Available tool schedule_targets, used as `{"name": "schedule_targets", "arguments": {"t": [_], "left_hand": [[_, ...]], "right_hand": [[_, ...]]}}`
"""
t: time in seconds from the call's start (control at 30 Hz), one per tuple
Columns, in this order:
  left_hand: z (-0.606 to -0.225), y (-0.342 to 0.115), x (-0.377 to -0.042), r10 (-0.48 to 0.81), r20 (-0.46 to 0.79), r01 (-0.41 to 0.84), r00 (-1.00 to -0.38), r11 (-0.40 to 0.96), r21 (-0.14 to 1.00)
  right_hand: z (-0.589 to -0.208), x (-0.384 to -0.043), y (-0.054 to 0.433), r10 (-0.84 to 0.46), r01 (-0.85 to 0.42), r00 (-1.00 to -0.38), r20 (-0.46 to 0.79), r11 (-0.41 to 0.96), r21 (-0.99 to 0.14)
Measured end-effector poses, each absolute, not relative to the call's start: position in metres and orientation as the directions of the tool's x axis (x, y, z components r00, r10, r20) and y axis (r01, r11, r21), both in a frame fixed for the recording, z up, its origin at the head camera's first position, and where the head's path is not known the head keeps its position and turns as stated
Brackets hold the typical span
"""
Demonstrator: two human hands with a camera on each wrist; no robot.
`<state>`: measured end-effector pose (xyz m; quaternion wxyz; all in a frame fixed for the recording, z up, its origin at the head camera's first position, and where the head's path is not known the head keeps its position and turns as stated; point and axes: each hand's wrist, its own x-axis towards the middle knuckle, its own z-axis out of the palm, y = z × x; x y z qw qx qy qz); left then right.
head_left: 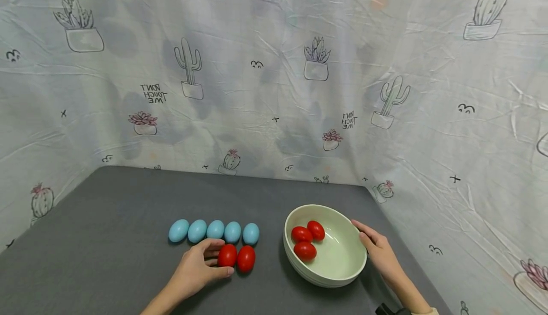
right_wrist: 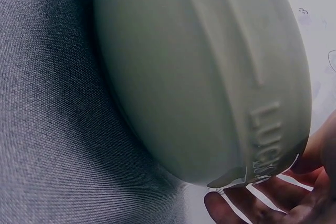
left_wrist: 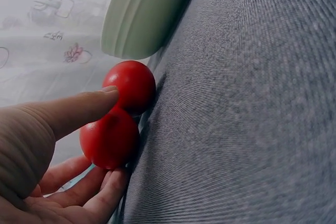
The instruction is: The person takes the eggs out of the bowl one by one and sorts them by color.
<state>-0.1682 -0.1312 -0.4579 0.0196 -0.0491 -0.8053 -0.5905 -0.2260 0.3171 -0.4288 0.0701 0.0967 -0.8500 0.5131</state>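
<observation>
My left hand [head_left: 198, 266] is around a red egg [head_left: 227, 256], thumb on the near side and fingers curled behind it. A second red egg [head_left: 246, 259] stands right beside it; in the left wrist view the thumb tip overlaps this farther egg [left_wrist: 131, 85], and the fingers lie under the nearer one [left_wrist: 110, 140]. My right hand [head_left: 380, 253] holds the right rim of a pale green bowl [head_left: 327, 277], thumb at the rim and fingers along the outside. Three red eggs [head_left: 305, 251] lie inside the bowl, toward its left. Raised letters mark its side in the right wrist view.
A row of several light blue eggs [head_left: 216, 230] lies just behind the red ones. Everything rests on a dark grey cloth-covered table [head_left: 107, 239]. A pale curtain [head_left: 265, 91] with cactus drawings hangs along the back and sides.
</observation>
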Motion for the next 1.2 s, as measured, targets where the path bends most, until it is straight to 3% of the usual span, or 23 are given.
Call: {"name": "schedule_targets", "arguments": {"t": [0.43,0.67,1.0,1.2], "left_hand": [[-0.451,-0.13,-0.163,-0.011,0.133,0.121,-0.991,0.349,0.929],[-0.436,-0.12,-0.158,-0.063,0.264,0.207,-0.963,0.458,0.864],[-0.423,-0.1,-0.154,0.013,0.437,0.397,-0.899,0.444,0.803],[-0.412,-0.087,-0.161,0.091,0.456,0.447,-0.885,0.433,0.783]], "right_hand": [[-0.431,-0.223,0.316,-0.101,-0.239,-0.971,0.217,0.45,-0.861],[-0.428,-0.225,0.317,-0.094,-0.233,-0.972,0.213,0.449,-0.863],[-0.427,-0.228,0.315,-0.088,-0.218,-0.976,0.199,0.44,-0.871],[-0.427,-0.226,0.315,-0.074,-0.206,-0.978,0.192,0.423,-0.883]]}}
